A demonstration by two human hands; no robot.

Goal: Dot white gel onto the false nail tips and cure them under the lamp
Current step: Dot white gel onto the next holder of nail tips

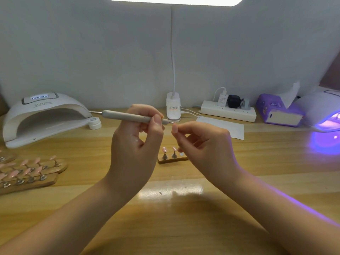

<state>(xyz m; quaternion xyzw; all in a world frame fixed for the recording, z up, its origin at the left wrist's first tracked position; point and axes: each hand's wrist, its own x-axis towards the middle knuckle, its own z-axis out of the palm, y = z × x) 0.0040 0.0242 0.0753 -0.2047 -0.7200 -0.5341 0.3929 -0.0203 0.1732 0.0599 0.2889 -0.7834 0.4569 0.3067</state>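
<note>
Above the desk point(184, 227) centre: my left hand point(136, 144) pinches the dotting pen point(132, 117); my right hand point(202, 142) pinches one nail tip point(174, 128) at its point. Two dotted tips wait on the stand point(172, 159). Curing seems still to do; the lamp point(323, 109) glows far right.

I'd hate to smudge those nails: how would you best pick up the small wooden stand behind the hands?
Probably by the bare edges of the wooden stand, pinching its long sides from above. The pink nail tips sit upright on pegs on top, so low fingers would stay clear of them.
</note>
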